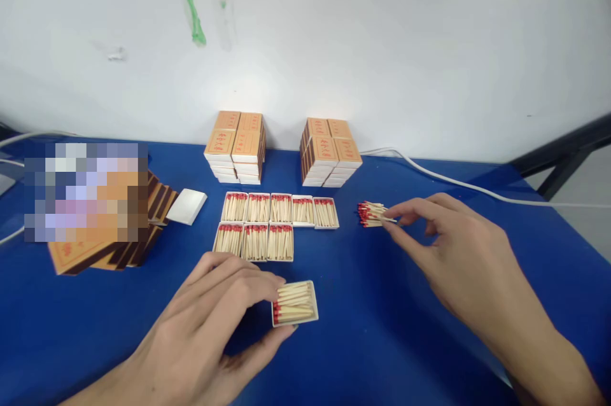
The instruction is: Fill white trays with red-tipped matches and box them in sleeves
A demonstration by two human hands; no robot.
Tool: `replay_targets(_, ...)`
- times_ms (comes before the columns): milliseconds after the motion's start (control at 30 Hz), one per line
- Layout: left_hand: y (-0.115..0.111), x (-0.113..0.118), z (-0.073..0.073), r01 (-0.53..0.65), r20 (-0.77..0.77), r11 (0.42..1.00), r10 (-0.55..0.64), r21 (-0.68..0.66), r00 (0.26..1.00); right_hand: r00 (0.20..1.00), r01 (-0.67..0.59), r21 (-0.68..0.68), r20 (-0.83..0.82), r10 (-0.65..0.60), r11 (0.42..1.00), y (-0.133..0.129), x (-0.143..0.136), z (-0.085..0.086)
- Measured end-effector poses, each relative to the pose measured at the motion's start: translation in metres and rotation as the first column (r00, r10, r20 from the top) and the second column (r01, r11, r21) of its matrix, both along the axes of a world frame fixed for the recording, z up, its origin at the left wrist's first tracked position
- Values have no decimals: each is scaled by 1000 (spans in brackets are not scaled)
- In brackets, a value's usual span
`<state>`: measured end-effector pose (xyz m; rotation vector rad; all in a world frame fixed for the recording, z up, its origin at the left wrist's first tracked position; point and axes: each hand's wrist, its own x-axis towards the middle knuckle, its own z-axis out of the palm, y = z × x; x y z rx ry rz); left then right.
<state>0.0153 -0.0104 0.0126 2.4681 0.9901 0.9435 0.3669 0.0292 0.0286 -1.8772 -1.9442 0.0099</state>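
My left hand [229, 310] grips a small white matchbox tray [315, 304] between thumb and fingers. Matches [294, 301] fill this tray, lying with their red heads toward the left. On the right, my right hand [458, 247] pinches with thumb and forefinger at a small pile of loose matches [370, 214]; how many sit between the fingertips is hard to make out. Beyond my left hand, two rows of filled matchbox trays [258, 209] lie side by side, their red heads pointing away from me. My left fingers partly cover the nearer row.
Two stacks of closed matchboxes, a left stack [236, 139] and a right stack [329, 148], stand near the white wall [334, 43]. Orange matchbox sleeves [81, 253] lie heaped at left, partly blurred out, beside a white tray [188, 206]. A white cable [443, 178] crosses the blue table [344, 355].
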Motion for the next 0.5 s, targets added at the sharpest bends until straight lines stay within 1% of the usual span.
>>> replay_targets(100,0,0,1,19,-7,1000,-19,-10,1000,998,-33,-36,43,34,999,0,2,-4)
replay_targets(200,1,1,2,6,9,1000,-6,-12,1000,996,-55,-26,62,57,998,0,0,-7)
replay_targets(367,0,5,2,58,-5,998,-59,-18,998,993,-73,5,95,72,997,0,-1,-9)
replay_targets(500,0,6,4,80,-10,996,-81,-28,997,990,-94,-43,98,98,995,-1,-2,-8)
